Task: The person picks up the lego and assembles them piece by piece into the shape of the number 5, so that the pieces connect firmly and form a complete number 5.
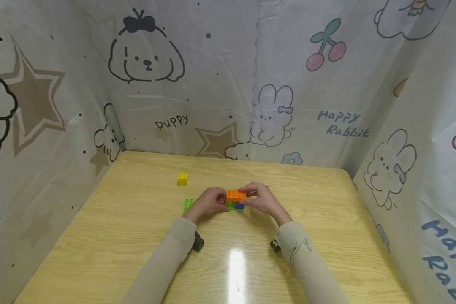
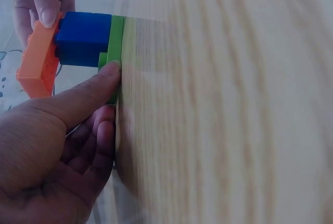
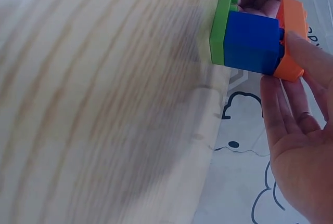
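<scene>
Low on the table lies a thin green building-block plate (image 2: 117, 39). A blue block (image 2: 83, 39) rises from one end of it, and an orange brick (image 1: 235, 195) sits above the blue block, jutting out past it over the plate. My left hand (image 1: 210, 200) holds the plate's free end, thumb at its edge and fingers curled on the far side. From the right, my right hand (image 1: 263, 198) pinches the orange brick between thumb and fingers. In the right wrist view some blue studs show in a narrow gap under the orange brick (image 3: 291, 26).
A yellow block (image 1: 182, 179) stands farther back on the wooden table (image 1: 137, 236), left of the hands. Another green studded piece (image 1: 188, 204) is partly hidden behind the left wrist. Printed cloth (image 1: 220, 97) surrounds the back and sides of the table.
</scene>
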A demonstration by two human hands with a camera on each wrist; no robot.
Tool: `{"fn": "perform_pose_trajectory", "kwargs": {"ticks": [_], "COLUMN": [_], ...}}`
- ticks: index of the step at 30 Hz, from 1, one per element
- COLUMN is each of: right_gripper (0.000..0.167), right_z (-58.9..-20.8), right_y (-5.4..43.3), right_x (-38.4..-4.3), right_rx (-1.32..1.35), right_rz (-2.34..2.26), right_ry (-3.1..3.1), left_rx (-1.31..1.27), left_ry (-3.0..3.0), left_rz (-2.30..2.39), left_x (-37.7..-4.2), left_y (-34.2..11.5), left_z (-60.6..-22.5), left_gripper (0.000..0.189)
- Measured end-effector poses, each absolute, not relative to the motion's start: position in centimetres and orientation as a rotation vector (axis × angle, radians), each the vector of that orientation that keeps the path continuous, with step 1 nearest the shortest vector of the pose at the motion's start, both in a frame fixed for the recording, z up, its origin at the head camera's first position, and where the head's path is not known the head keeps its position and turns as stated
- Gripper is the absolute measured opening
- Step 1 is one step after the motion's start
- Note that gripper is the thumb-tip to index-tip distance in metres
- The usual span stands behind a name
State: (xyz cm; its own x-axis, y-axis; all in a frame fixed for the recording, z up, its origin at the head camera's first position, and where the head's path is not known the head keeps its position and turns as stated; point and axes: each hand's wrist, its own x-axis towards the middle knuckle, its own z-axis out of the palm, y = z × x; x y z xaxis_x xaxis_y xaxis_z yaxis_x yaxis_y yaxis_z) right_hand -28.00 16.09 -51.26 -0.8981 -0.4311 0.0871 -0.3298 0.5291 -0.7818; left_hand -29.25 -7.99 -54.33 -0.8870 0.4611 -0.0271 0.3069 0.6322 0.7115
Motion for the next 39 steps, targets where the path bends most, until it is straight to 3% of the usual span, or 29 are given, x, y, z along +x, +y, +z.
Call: {"fn": "perform_pose_trajectory", "kwargs": {"ticks": [39], "right_gripper": [0.037], "right_z": [-51.18], "right_y": [16.08], "right_x": [-28.14], "right_rx": [-0.618], "right_rz": [-1.242], "right_ry": [2.673], "left_rx": [0.629], "left_ry": [2.628], "left_rz": [1.094], "left_x": [-29.23], "left_y": [-7.96], "left_z": [-54.14], "left_gripper": [0.023]}}
